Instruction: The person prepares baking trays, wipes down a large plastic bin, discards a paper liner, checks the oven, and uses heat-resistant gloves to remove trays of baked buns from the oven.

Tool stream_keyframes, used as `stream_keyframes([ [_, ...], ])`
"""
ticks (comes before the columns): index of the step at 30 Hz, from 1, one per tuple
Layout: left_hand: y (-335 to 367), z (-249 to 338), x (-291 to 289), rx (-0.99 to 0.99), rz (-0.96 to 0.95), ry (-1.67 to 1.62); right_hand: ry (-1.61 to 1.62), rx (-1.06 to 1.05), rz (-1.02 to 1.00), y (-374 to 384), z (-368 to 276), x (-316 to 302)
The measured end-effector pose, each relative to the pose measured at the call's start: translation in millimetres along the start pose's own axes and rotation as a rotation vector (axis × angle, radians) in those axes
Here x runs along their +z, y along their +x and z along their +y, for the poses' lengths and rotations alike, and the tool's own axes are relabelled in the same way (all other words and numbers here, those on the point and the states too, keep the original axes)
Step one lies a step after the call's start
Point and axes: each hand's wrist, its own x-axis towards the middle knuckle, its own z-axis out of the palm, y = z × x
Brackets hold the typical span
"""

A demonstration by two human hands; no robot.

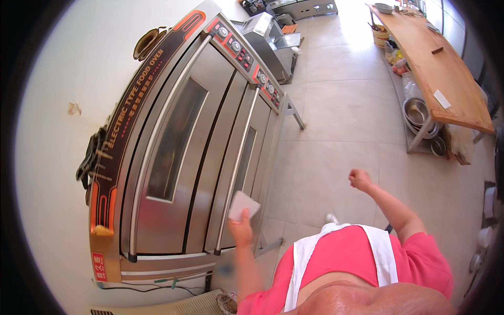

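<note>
My left hand (241, 227) is closed on a flat, whitish, roughly square piece (243, 205); I cannot make out its material. It is held in front of the lower door of a steel two-deck oven (210, 136), with a gap I cannot judge. Out over the tiled floor, my right hand (360, 180) is curled into a loose fist, and nothing shows in it. The oven's upper door has a dark window (177, 139) and a long bar handle (163, 147). Both of its doors are shut.
To the right stands a long wooden table (446, 73) with a white card (442, 98) on top. Metal bowls (417, 111) sit on its lower shelf. Dark gloves (93, 157) lie on the oven top. Another steel machine (265, 44) stands beyond the oven. Pale tiles (336, 110) cover the floor.
</note>
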Motion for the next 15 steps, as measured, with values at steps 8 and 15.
stream_keyframes([
  [8, 96, 13, 46, 0.093, 0.462, -0.257, -0.399, -0.433, -0.297, 140, -50, -21],
  [15, 193, 53, 86, 0.22, 0.561, -0.441, -0.231, -0.284, -0.192, 272, -117, -68],
])
